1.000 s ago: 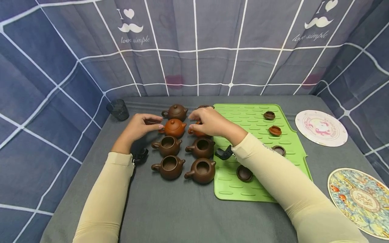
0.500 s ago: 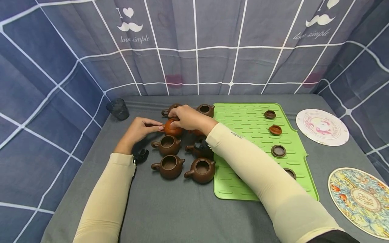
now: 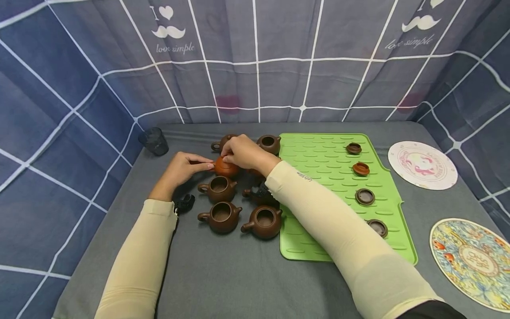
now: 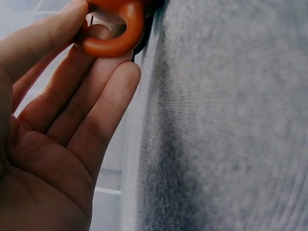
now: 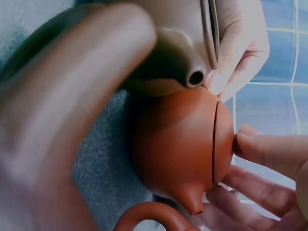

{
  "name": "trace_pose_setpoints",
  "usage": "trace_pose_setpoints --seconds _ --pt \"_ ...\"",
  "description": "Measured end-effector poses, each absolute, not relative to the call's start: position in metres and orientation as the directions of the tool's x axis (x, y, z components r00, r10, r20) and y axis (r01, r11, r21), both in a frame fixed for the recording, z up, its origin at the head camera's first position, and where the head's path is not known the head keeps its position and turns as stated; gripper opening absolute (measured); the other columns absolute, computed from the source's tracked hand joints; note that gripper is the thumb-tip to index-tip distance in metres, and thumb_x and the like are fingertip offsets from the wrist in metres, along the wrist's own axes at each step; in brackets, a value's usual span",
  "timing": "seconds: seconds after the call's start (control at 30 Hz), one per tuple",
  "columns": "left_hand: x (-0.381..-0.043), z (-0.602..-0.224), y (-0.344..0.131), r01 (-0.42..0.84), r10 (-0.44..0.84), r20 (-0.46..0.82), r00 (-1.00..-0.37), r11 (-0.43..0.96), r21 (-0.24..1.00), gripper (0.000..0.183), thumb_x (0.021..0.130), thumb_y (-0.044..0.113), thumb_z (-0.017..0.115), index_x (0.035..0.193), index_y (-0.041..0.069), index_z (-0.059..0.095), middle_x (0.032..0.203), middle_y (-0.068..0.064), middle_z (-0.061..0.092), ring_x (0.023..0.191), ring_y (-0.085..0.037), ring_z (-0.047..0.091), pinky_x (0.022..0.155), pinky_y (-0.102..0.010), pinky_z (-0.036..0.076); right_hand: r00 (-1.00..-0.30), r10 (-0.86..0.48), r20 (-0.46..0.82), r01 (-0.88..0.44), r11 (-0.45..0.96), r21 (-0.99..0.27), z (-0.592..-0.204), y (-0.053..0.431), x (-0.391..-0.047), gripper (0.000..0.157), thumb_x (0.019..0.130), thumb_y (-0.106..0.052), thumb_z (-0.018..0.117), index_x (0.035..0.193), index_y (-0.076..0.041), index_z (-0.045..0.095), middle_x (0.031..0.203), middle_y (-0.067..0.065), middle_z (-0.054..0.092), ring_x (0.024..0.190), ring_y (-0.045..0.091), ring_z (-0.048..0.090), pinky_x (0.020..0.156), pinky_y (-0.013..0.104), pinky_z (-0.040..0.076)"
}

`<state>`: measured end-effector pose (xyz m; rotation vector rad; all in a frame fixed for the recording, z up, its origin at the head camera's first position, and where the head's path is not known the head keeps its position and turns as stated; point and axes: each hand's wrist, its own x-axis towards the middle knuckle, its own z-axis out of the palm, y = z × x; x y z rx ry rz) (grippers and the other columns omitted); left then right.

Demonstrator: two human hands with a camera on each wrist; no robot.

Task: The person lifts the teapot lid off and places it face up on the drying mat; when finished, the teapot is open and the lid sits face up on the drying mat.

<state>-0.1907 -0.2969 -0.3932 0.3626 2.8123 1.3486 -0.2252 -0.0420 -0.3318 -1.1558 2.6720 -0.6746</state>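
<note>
An orange clay teapot (image 3: 224, 169) stands in the left column of small teapots. My left hand (image 3: 179, 172) pinches its ring handle (image 4: 113, 47) between thumb and fingers, the other fingers stretched out beneath. From the right, my right hand (image 3: 246, 152) reaches over the pot; in the right wrist view its thumb and fingers pinch the knob on the lid (image 5: 224, 142), which sits on the pot's mouth. Behind it is a brown teapot (image 3: 219, 145), partly covered by that hand. In front stands a lidless brown teapot (image 3: 220, 189).
Several more lidless brown pots, including one teapot (image 3: 264, 222) at front, make up two columns. To the right, a green mat (image 3: 311, 150) carries loose lids, one an orange lid (image 3: 361, 169). A dark glass (image 3: 154, 141) stands back left; two round placemats (image 3: 422, 165) lie far right.
My right hand has moved left from the right column of pots onto the orange teapot's lid. My left hand has come slightly right and taken the handle.
</note>
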Motion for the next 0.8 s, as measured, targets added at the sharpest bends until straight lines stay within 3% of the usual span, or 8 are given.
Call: trace_pose_setpoints --seconds 0.2,0.4,0.53,0.67,0.8 --pt "-0.191 -0.391 -0.296 0.211 0.205 0.103 -0.973 0.629 0.748 0.029 0.092 0.034 0.086 0.108 0.01 0.086 0.103 -0.005 0.079 0.099 -0.021 0.072 0.087 -0.036 0.054 -0.7 -0.705 0.111 -0.658 0.577 -0.484 -0.328 -0.041 -0.22 0.022 0.104 -0.022 0.071 0.121 -0.01 0.08 0.117 0.003 0.075 0.11 0.022 0.068 0.093 0.031 0.053" --pt "-0.191 -0.392 -0.298 0.215 0.19 0.119 -0.975 0.647 0.731 0.024 0.093 0.025 0.086 0.105 0.005 0.085 0.103 -0.009 0.079 0.1 -0.025 0.071 0.088 -0.04 0.054 -0.687 -0.704 0.181 -0.646 0.478 -0.594 -0.314 -0.03 -0.202 0.022 0.103 -0.027 0.072 0.118 -0.014 0.08 0.114 -0.002 0.075 0.104 0.014 0.067 0.088 0.029 0.052" --pt "-0.191 -0.392 -0.298 0.219 0.194 0.121 -0.973 0.638 0.738 0.025 0.092 0.027 0.086 0.107 0.007 0.085 0.104 -0.008 0.079 0.101 -0.024 0.071 0.089 -0.04 0.054 -0.677 -0.712 0.184 -0.613 0.408 -0.677 -0.303 -0.011 -0.189 0.02 0.105 -0.024 0.071 0.12 -0.013 0.078 0.118 -0.003 0.073 0.101 0.011 0.066 0.085 0.031 0.052" --pt "-0.189 -0.392 -0.297 0.211 0.198 0.111 -0.974 0.616 0.759 0.026 0.091 0.031 0.087 0.108 0.011 0.086 0.103 -0.004 0.079 0.1 -0.021 0.072 0.088 -0.035 0.054 -0.691 -0.69 0.216 -0.518 0.264 -0.813 -0.298 0.016 -0.184 0.023 0.105 -0.015 0.069 0.126 -0.007 0.073 0.125 0.003 0.071 0.108 0.016 0.066 0.092 0.037 0.052" --pt "-0.188 -0.391 -0.297 0.211 0.207 0.103 -0.973 0.613 0.761 0.026 0.092 0.03 0.086 0.109 0.011 0.086 0.105 -0.004 0.079 0.101 -0.02 0.071 0.088 -0.031 0.053 -0.746 -0.634 0.205 -0.31 0.059 -0.949 -0.301 0.05 -0.186 0.042 0.106 -0.005 0.064 0.148 -0.011 0.059 0.137 0.012 0.062 0.116 0.027 0.064 0.098 0.047 0.053"
